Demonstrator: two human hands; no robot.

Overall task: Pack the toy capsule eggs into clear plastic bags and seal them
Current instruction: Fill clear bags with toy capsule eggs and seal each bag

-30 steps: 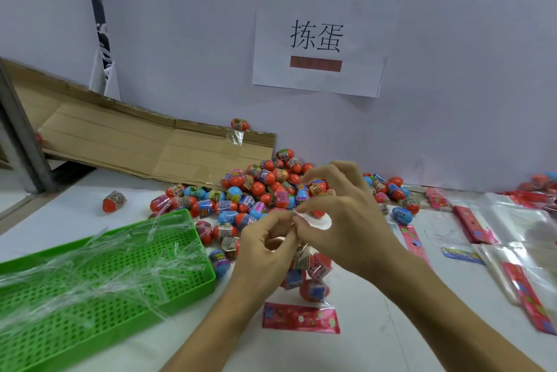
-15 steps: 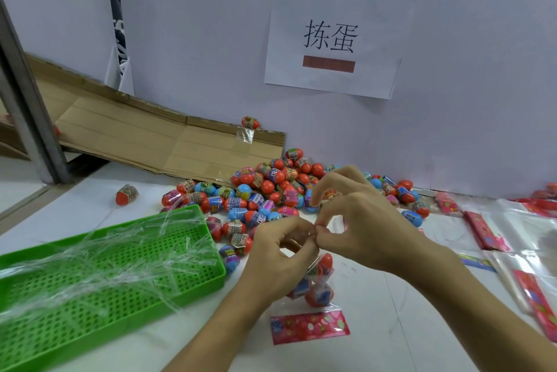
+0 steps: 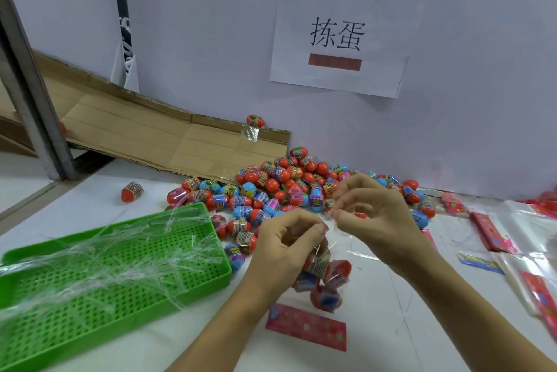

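Observation:
A clear plastic bag (image 3: 327, 284) with a few red and blue capsule eggs inside hangs over the table centre, its pink header card (image 3: 306, 326) at the bottom. My left hand (image 3: 284, 246) grips the bag's gathered top. My right hand (image 3: 372, 215) pinches a thin clear strip coming off the bag's mouth, a little to the right of the left hand. A big pile of loose capsule eggs (image 3: 280, 188) lies against the wall behind both hands.
A green perforated tray (image 3: 99, 284) full of clear plastic strips sits at the left. Flattened cardboard (image 3: 144, 133) leans on the wall. One stray egg (image 3: 132, 191) lies apart. Empty bags with pink headers (image 3: 512, 239) lie at the right.
My hands, joined at the bag's top before, have drawn apart; the right one has pulled a clear strip away to the right. The camera moved closer.

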